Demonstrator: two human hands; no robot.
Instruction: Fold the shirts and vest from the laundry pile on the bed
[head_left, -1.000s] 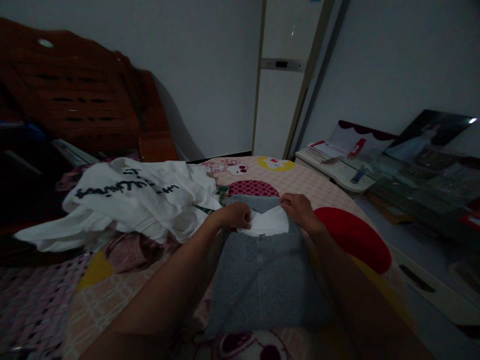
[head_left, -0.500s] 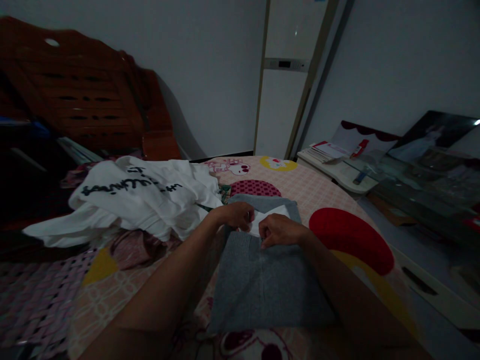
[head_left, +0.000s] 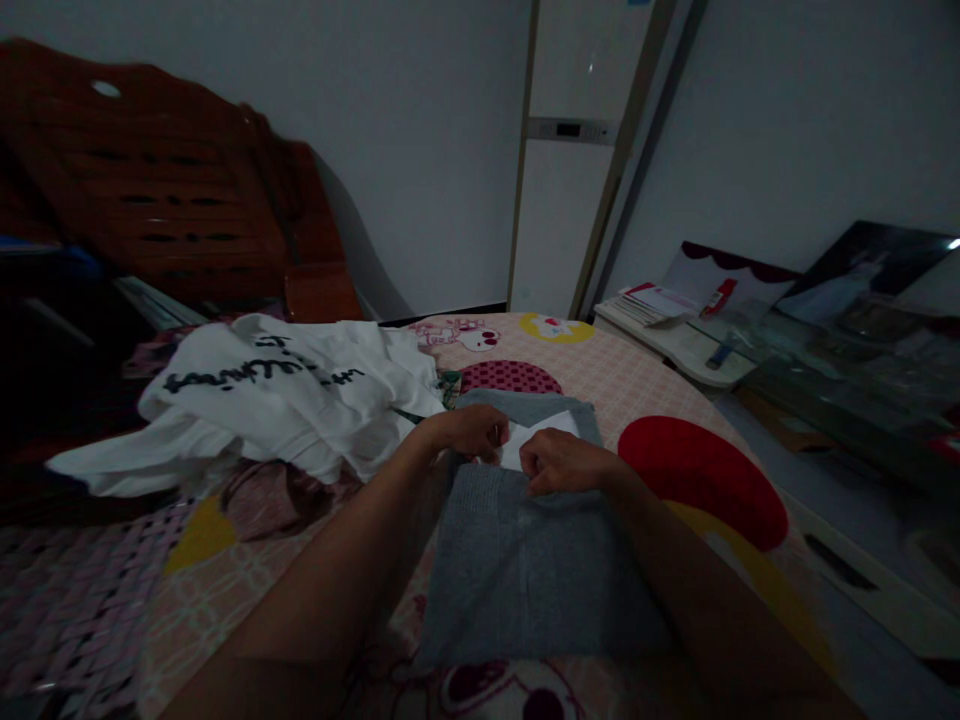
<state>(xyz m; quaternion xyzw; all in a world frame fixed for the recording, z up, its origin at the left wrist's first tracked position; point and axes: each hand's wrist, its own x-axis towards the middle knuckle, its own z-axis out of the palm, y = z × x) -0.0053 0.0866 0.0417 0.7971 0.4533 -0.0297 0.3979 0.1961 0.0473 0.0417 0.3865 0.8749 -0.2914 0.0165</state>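
A grey knitted garment (head_left: 525,570) lies flat on the patterned bed cover (head_left: 645,385) in front of me, with a white collar piece (head_left: 541,432) showing at its far end. My left hand (head_left: 466,430) is closed at the left side of that neckline, pinching the fabric. My right hand (head_left: 559,460) is curled over the middle of the neckline, fingers pressed on the grey knit and the white collar.
A crumpled white shirt with black lettering (head_left: 262,395) lies to the left. A brown wooden headboard (head_left: 150,190) stands at the back left. A low white table with papers (head_left: 675,330) is to the right, next to framed pictures (head_left: 855,270).
My right hand moved from the right edge of the neckline to its middle, close to my left hand. More of the white collar is now covered. My left hand stayed put.
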